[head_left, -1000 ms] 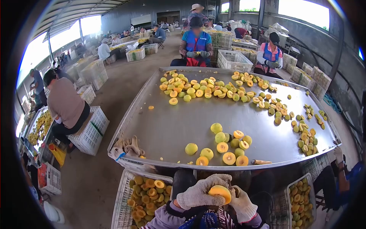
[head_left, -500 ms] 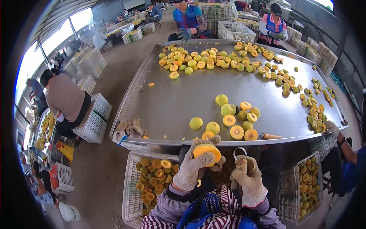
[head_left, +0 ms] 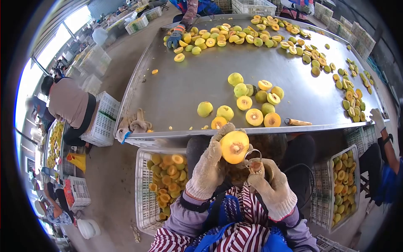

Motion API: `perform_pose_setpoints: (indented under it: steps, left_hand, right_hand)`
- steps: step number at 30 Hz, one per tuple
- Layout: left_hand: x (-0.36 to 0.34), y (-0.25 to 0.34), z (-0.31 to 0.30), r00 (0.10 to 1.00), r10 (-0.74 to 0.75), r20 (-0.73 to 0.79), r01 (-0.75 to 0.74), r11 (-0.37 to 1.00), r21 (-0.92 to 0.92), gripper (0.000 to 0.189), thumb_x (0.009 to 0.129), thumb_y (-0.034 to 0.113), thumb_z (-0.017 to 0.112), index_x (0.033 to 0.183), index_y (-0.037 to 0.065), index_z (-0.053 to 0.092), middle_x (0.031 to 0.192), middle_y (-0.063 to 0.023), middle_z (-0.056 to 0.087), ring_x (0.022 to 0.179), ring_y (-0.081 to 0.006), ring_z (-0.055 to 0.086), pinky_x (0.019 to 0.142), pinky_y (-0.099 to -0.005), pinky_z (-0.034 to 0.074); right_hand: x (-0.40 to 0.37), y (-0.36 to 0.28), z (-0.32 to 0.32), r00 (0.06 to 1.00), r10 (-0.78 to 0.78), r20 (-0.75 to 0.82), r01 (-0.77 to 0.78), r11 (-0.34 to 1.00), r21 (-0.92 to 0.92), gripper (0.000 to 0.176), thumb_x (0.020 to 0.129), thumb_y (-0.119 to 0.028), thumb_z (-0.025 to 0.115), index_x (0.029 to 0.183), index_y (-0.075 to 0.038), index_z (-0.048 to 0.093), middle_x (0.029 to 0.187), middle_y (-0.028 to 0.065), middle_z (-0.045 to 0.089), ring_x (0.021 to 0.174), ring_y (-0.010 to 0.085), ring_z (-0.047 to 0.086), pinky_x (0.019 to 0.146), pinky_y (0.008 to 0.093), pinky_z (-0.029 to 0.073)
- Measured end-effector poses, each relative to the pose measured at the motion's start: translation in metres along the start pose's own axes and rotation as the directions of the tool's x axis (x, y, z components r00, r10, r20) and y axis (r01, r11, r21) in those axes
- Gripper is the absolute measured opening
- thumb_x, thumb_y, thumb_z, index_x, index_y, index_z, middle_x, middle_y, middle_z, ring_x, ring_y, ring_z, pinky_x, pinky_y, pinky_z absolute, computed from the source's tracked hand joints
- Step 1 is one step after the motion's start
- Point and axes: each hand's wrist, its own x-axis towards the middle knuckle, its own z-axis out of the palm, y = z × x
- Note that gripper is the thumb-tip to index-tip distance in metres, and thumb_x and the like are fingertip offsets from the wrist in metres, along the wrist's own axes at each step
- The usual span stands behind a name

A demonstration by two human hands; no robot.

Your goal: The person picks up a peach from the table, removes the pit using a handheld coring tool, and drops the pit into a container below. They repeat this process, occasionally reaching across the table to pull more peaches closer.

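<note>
In front of my lap, my left hand (head_left: 206, 175), in a pale knit glove, grips a peach half (head_left: 233, 145), its yellow cut face and stone turned up toward me. My right hand (head_left: 275, 188), gloved the same way, is wrapped round the handle of a ring-bladed pitting tool (head_left: 255, 167). The metal loop is right at the fruit's lower right edge. Just beyond, at the table's near side, lie whole green-yellow peaches (head_left: 225, 112) and cut halves (head_left: 254, 117). A second wooden-handled tool (head_left: 299, 122) rests to their right.
The metal table (head_left: 176, 92) carries more peach halves (head_left: 235, 35) along its far and right sides. Gloves (head_left: 136, 122) lie at its near left corner. A crate of pitted halves (head_left: 140, 191) stands at lower left, another crate (head_left: 318, 206) at right. Co-workers' gloved hands (head_left: 174, 38) reach the table.
My hands have come together, bringing the peach half and the ring tool side by side; the cut face now shows its stone. Across the table, a co-worker's hand has reached down to the fruit.
</note>
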Motion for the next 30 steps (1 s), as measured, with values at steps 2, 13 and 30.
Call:
perform_pose_setpoints:
  steps: [2, 13, 30]
  left_hand:
    - [0.002, -0.001, 0.010, 0.999, -0.029, 0.014, 0.027, 0.994, 0.106, 0.064, 0.103, 0.039, 0.055, 0.152, 0.004, 0.034, 0.147, -0.0164, 0.047, 0.134, -0.0284, 0.051, 0.110, -0.0422, 0.044]
    - [0.024, -0.038, 0.026, 0.996, -0.017, -0.087, 0.032, 0.986, 0.165, 0.074, 0.097, 0.054, 0.059, 0.149, 0.007, 0.037, 0.146, -0.0159, 0.047, 0.129, -0.0364, 0.053, 0.096, -0.0510, 0.055]
    - [0.024, -0.076, 0.069, 0.990, 0.122, -0.065, -0.106, 0.972, 0.211, 0.053, 0.103, 0.036, 0.057, 0.142, 0.005, 0.041, 0.151, -0.0165, 0.042, 0.125, -0.0315, 0.057, 0.097, -0.0416, 0.056]
  right_hand:
    - [-0.002, -0.001, -0.007, 0.998, 0.038, -0.049, -0.035, 0.998, 0.060, 0.045, 0.090, -0.015, 0.072, 0.128, 0.001, 0.054, 0.104, 0.0111, 0.070, 0.092, 0.0133, 0.064, 0.085, 0.0284, 0.051]
    - [0.001, 0.017, -0.032, 0.991, 0.042, -0.127, -0.048, 0.998, -0.045, 0.042, 0.087, -0.021, 0.075, 0.119, 0.002, 0.060, 0.087, 0.0168, 0.071, 0.077, 0.0185, 0.070, 0.073, 0.0313, 0.055]
    - [0.005, 0.025, -0.054, 0.981, -0.155, -0.114, 0.116, 0.950, -0.289, 0.032, 0.088, -0.025, 0.076, 0.103, -0.001, 0.060, 0.070, 0.0155, 0.066, 0.063, 0.0318, 0.070, 0.057, 0.0381, 0.055]
